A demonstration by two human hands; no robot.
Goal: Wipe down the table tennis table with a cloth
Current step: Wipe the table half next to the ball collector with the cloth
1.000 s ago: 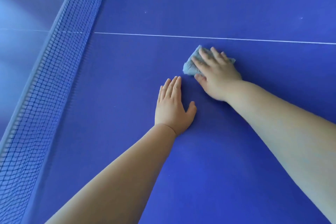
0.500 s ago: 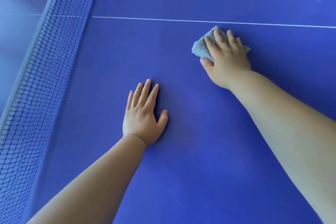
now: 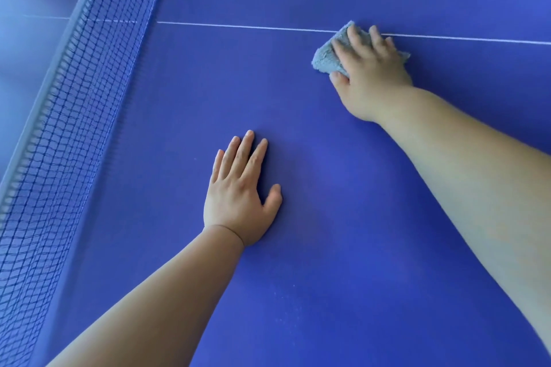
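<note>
The blue table tennis table (image 3: 343,247) fills the view. A small grey-blue cloth (image 3: 326,58) lies bunched on it at the white centre line (image 3: 238,26), pressed flat under my right hand (image 3: 369,74), whose fingers spread over it. Part of the cloth is hidden beneath that hand. My left hand (image 3: 241,191) rests palm down on the bare table surface nearer to me, fingers slightly apart and holding nothing.
The dark blue net (image 3: 77,116) with its pale top band runs diagonally along the left side. Beyond it lies the table's other half. Faint pale specks show on the surface near the bottom.
My right hand has slid the cloth away from me and to the right, up to the white line. My left hand has stayed flat on the table while the view shifted.
</note>
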